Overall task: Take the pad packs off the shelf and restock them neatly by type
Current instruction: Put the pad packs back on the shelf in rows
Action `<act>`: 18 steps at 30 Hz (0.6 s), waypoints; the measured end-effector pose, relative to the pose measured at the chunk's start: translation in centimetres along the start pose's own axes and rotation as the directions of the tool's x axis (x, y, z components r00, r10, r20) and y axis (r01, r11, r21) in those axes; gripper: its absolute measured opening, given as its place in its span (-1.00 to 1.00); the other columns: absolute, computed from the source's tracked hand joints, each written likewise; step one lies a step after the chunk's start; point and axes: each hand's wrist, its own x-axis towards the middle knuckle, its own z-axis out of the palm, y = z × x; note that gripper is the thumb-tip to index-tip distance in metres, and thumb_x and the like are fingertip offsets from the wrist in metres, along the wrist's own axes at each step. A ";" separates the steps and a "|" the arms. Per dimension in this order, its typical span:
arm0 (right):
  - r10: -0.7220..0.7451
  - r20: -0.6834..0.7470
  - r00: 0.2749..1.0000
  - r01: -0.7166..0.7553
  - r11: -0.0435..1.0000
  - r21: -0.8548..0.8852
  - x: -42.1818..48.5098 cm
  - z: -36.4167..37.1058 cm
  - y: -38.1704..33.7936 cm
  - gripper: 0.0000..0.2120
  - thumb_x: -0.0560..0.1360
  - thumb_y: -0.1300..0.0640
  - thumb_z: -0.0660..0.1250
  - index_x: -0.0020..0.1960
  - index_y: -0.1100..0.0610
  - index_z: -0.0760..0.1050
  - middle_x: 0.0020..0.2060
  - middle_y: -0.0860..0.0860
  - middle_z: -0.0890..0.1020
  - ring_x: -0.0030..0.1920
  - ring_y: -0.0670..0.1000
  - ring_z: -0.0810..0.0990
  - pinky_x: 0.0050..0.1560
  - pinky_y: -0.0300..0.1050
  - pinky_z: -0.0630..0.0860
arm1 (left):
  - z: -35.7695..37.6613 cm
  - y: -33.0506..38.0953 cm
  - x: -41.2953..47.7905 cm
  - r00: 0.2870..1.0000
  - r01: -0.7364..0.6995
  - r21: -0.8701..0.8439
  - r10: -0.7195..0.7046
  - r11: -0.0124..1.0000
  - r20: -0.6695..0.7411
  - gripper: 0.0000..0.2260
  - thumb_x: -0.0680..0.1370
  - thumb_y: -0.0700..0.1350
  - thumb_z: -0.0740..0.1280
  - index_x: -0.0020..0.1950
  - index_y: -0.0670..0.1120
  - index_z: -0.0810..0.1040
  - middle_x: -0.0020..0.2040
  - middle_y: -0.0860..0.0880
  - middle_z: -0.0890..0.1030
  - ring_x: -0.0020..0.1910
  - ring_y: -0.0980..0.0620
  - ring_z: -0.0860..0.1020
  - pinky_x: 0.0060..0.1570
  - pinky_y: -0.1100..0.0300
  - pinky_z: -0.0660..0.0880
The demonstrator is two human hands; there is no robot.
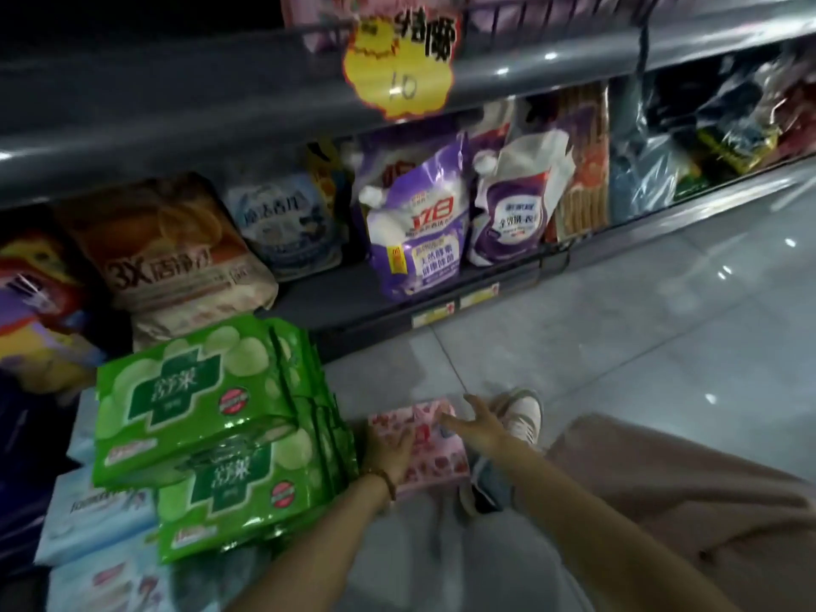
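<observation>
Pink pad pack (441, 461) on floor, between both hands.
Left hand (388, 450) lies flat on its left edge; right hand (479, 424), fingers spread, released, over its far right corner.

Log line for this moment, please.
left hand: rests on pink pack, left side | right hand: open, fingers spread at its far right corner | green packs: stacked alongside | pink pack: flat on floor
</observation>
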 end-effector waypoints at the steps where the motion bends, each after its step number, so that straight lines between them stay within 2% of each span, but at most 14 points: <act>1: 0.049 0.010 0.999 -0.049 0.997 0.057 0.5 0.7 1.5 -0.28 0.51 0.07 0.41 0.52 0.16 0.10 0.47 0.12 0.26 0.43 0.13 0.32 0.26 -0.13 0.33 | 0.2 1.2 -1.2 0.999 0.042 -0.052 -0.042 0.998 0.015 -0.44 0.54 0.16 0.26 0.39 -0.20 0.38 0.36 -0.14 0.44 0.28 -0.12 0.48 0.11 0.12 0.49; 2: 0.082 0.035 0.996 -0.086 0.989 0.120 1.0 1.1 2.7 -0.36 0.51 0.12 0.41 0.47 0.19 0.18 0.42 0.14 0.32 0.36 0.12 0.42 0.19 -0.12 0.40 | 0.3 1.4 -1.3 0.993 0.114 -0.085 -0.111 0.990 0.046 -0.47 0.58 0.12 0.22 0.45 -0.16 0.32 0.43 -0.12 0.36 0.33 -0.12 0.43 0.10 0.13 0.47; 3: 0.073 0.052 0.996 -0.081 0.980 0.181 1.7 1.6 4.0 -0.52 0.51 0.20 0.40 0.35 0.23 0.31 0.30 0.18 0.45 0.19 0.06 0.58 0.05 -0.16 0.49 | 0.7 1.2 -0.8 0.985 0.169 -0.094 -0.164 0.981 0.060 -0.47 0.60 0.11 0.20 0.50 -0.12 0.25 0.48 -0.11 0.26 0.39 -0.11 0.36 0.15 0.11 0.43; 4: 0.044 0.051 0.998 -0.055 0.971 0.234 2.3 1.8 4.9 -0.72 0.51 0.29 0.38 0.18 0.29 0.42 0.11 0.25 0.60 -0.06 -0.04 0.68 -0.11 -0.22 0.57 | 0.8 1.4 -0.7 0.969 0.245 -0.125 -0.239 0.961 0.062 -0.41 0.59 0.14 0.20 0.53 -0.10 0.18 0.52 -0.10 0.19 0.42 -0.11 0.33 0.17 0.09 0.42; 5: 0.032 0.039 0.999 -0.041 0.963 0.266 3.2 2.0 5.8 -0.84 0.50 0.32 0.37 0.04 0.32 0.46 -0.09 0.22 0.67 -0.25 -0.08 0.69 -0.26 -0.24 0.59 | 1.1 0.9 0.1 0.959 0.284 -0.185 -0.279 0.941 0.054 -0.32 0.54 0.20 0.23 0.54 -0.11 0.13 0.52 -0.10 0.19 0.41 -0.13 0.34 0.12 0.06 0.45; 6: 0.051 0.032 0.998 -0.058 0.959 0.276 3.8 2.0 6.4 -0.79 0.48 0.28 0.40 0.05 0.35 0.46 -0.16 0.20 0.68 -0.31 -0.05 0.69 -0.32 -0.20 0.60 | 1.5 0.5 0.7 0.947 0.316 -0.244 -0.318 0.917 0.032 -0.23 0.49 0.26 0.26 0.55 -0.12 0.10 0.51 -0.12 0.23 0.38 -0.15 0.38 0.06 0.05 0.49; 8: 0.104 0.080 0.991 -0.124 0.935 0.331 5.3 1.9 7.5 -0.50 0.44 0.14 0.48 0.23 0.38 0.39 -0.04 0.28 0.65 -0.21 0.12 0.71 -0.28 -0.06 0.63 | 2.3 -0.1 1.7 0.929 0.336 -0.320 -0.368 0.886 -0.041 -0.18 0.47 0.29 0.28 0.55 -0.13 0.07 0.47 -0.16 0.29 0.33 -0.18 0.42 0.11 -0.03 0.51; 9: 0.109 0.102 0.989 -0.139 0.925 0.353 5.9 1.9 7.8 -0.44 0.43 0.12 0.49 0.27 0.37 0.36 0.01 0.31 0.64 -0.19 0.16 0.71 -0.27 -0.03 0.63 | 2.7 -0.5 2.2 0.920 0.338 -0.331 -0.383 0.881 -0.081 -0.17 0.47 0.29 0.30 0.55 -0.13 0.06 0.47 -0.17 0.29 0.34 -0.19 0.40 0.20 -0.08 0.47; 11: 0.114 0.099 0.989 -0.143 0.915 0.378 6.7 2.0 8.2 -0.53 0.46 0.15 0.45 0.22 0.36 0.37 0.01 0.30 0.63 -0.22 0.13 0.70 -0.31 -0.07 0.62 | 3.2 -1.3 3.3 0.898 0.348 -0.330 -0.414 0.877 -0.151 -0.17 0.47 0.24 0.33 0.54 -0.16 0.06 0.49 -0.18 0.26 0.39 -0.20 0.33 0.31 -0.06 0.36; 13: 0.115 0.120 0.986 -0.153 0.912 0.380 7.2 2.1 8.2 -0.61 0.50 0.14 0.41 0.19 0.36 0.42 -0.02 0.25 0.65 -0.20 0.10 0.69 -0.29 -0.10 0.62 | 3.7 -2.0 4.5 0.887 0.371 -0.339 -0.438 0.864 -0.146 -0.16 0.48 0.23 0.32 0.55 -0.15 0.02 0.50 -0.18 0.22 0.41 -0.20 0.31 0.29 -0.06 0.34; 14: 0.092 0.161 0.983 -0.148 0.911 0.385 7.5 2.4 8.1 -0.64 0.52 0.13 0.39 0.18 0.35 0.46 -0.04 0.24 0.66 -0.18 0.11 0.70 -0.25 -0.07 0.64 | 3.9 -2.2 5.0 0.882 0.391 -0.358 -0.456 0.848 -0.117 -0.17 0.49 0.24 0.30 0.56 -0.15 0.01 0.50 -0.18 0.22 0.39 -0.20 0.33 0.22 -0.04 0.38; 16: 0.050 0.219 0.974 -0.134 0.911 0.391 8.0 2.8 7.9 -0.66 0.53 0.12 0.36 0.19 0.34 0.49 0.00 0.26 0.66 -0.07 0.17 0.69 -0.09 0.08 0.65 | 4.0 -2.2 5.6 0.875 0.412 -0.391 -0.477 0.823 -0.084 -0.24 0.53 0.21 0.26 0.55 -0.17 0.05 0.46 -0.20 0.29 0.31 -0.19 0.42 -0.05 0.06 0.46; 18: 0.037 0.234 0.972 -0.135 0.897 0.420 8.3 3.4 7.9 -0.63 0.52 0.13 0.37 0.23 0.34 0.47 0.06 0.28 0.64 0.02 0.22 0.67 0.02 0.18 0.61 | 4.2 -2.2 5.8 0.884 0.402 -0.389 -0.462 0.829 -0.071 -0.34 0.53 0.21 0.23 0.48 -0.19 0.24 0.35 -0.19 0.43 0.05 -0.14 0.55 -0.31 0.17 0.41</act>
